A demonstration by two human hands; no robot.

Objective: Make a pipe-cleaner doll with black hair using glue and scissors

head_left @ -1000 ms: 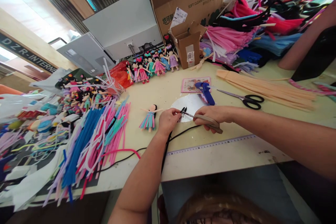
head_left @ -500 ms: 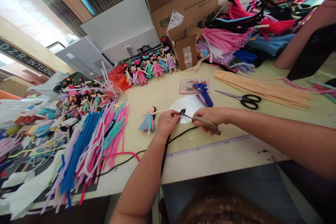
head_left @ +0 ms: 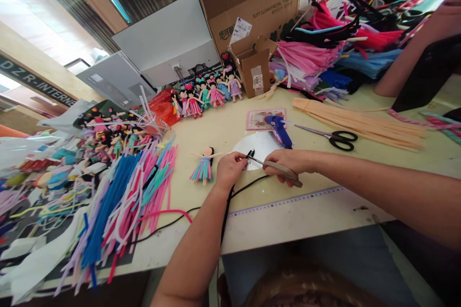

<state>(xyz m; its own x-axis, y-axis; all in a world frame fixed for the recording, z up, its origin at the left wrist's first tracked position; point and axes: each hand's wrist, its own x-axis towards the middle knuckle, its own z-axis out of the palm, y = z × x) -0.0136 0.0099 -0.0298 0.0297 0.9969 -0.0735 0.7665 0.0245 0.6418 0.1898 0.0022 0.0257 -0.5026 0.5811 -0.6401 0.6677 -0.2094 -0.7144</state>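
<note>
My left hand (head_left: 230,169) is closed in a pinch on black pipe cleaners (head_left: 226,213). Their short ends stick up past the fingertips, and the longer lengths trail under my wrist toward the table edge. Scissors with a grey-beige handle (head_left: 286,172) are gripped in my right hand (head_left: 283,159). Their blades reach left to the black ends at my left fingertips; whether they touch is too small to tell. Beneath both hands lies a white rounded sheet (head_left: 240,142) with small black bits on it. A small doll in a striped pastel skirt (head_left: 202,170) lies left of my left hand.
Behind my right hand are a blue glue gun (head_left: 281,133), black-handled scissors (head_left: 342,140) and a peach pipe-cleaner bundle (head_left: 360,122). Coloured pipe cleaners (head_left: 104,206) crowd the left. Several finished dolls (head_left: 205,93) stand by a small carton (head_left: 252,69). A ruler strip (head_left: 288,201) runs along the front.
</note>
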